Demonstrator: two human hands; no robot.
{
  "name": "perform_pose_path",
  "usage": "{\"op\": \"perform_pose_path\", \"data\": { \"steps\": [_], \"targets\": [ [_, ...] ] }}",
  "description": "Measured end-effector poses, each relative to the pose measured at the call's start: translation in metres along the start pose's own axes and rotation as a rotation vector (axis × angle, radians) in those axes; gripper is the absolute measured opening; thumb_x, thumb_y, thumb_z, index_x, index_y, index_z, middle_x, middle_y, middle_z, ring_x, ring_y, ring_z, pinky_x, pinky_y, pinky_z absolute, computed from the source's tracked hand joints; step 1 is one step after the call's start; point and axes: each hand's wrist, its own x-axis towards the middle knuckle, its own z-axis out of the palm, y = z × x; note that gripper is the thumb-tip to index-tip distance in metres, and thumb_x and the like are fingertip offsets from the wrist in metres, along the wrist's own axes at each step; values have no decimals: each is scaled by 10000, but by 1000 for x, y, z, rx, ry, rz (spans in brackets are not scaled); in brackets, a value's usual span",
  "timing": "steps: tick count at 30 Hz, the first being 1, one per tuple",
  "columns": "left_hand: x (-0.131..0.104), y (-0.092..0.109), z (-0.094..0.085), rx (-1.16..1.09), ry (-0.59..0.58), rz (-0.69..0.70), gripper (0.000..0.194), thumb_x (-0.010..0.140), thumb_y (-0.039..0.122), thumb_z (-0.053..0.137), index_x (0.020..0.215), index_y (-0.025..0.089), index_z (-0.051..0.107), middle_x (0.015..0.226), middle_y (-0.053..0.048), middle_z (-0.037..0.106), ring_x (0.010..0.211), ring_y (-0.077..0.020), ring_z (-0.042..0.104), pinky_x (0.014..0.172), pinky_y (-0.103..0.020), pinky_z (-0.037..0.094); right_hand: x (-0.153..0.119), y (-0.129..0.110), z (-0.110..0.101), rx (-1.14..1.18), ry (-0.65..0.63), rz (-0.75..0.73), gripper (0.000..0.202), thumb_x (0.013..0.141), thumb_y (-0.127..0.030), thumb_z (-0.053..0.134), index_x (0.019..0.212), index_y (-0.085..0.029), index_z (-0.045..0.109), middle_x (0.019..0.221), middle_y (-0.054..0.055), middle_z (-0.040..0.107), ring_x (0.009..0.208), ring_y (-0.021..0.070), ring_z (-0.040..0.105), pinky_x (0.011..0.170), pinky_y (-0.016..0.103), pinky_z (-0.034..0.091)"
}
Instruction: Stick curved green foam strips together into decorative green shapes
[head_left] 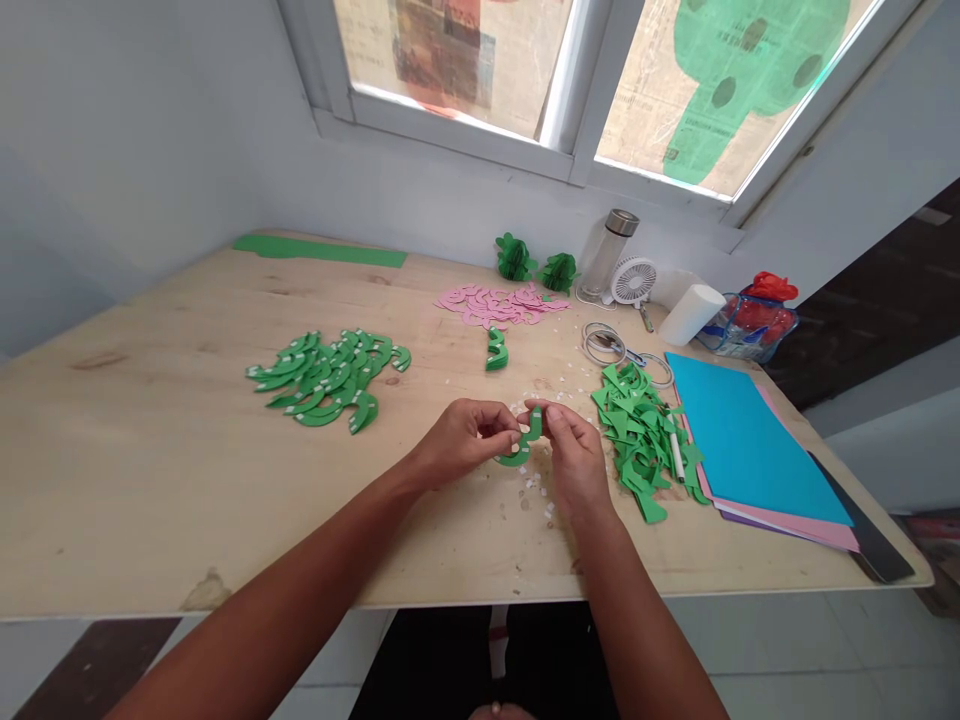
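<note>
A curved green paper cutout (pixel 517 455) with small white tabs on it is held between my hands, just above the table's front middle. My left hand (pixel 474 436) pinches its left part with thumb and fingers. My right hand (pixel 574 450) grips its upper right end between thumb and forefinger. Tiny white paper bits (pixel 534 482) are scattered on the table beneath and around my hands. Beyond them lies a small stack of green cutouts (pixel 496 350). To the left spreads a pile of similar green cutouts (pixel 330 370), also with white tabs.
Green scraps (pixel 634 430) with a white pen (pixel 676 450) lie right, beside blue paper sheets (pixel 750 430). Tape rolls (pixel 604 345) sit behind. Pink cutouts (pixel 499 304), green paper ornaments (pixel 514 258), a bottle (pixel 604 255), a small fan (pixel 633 281) and a basket (pixel 757 325) stand toward the wall.
</note>
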Motion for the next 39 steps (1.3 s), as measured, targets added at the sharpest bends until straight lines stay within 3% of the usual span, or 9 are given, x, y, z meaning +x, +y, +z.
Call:
{"op": "perform_pose_path", "data": {
  "steps": [5, 10, 20, 39],
  "targets": [
    [1, -1, 0, -227, -82, -86, 137, 697, 238, 628, 615, 128, 621, 602, -9, 606, 584, -108, 536, 563, -224, 424, 0, -1, -1, 66, -39, 25, 271, 782, -408, 598, 912, -196, 707, 756, 41, 714, 769, 187, 640, 779, 330, 461],
    [1, -2, -1, -288, -102, -123, 135, 679, 233, 659, 606, 128, 617, 606, -10, 605, 571, -106, 535, 542, -225, 423, -1, -3, 0, 28, -40, 47, 301, 752, -439, 615, 898, -193, 710, 737, 43, 712, 762, 192, 638, 782, 340, 462],
    [1, -7, -1, -308, -117, -126, 131, 688, 229, 665, 624, 125, 616, 615, -7, 609, 580, -99, 538, 558, -223, 423, -1, -1, 0, 106, -48, 82, 221, 749, -379, 640, 848, -200, 726, 719, 23, 707, 699, 161, 621, 754, 310, 452],
    [2, -6, -1, -208, -105, -104, 123, 687, 226, 639, 610, 132, 622, 614, -3, 609, 568, -97, 527, 536, -212, 418, 0, -1, 2, -47, 38, 42, 230, 735, -386, 621, 785, -189, 727, 673, 25, 696, 713, 170, 618, 727, 310, 472]
  ]
}}
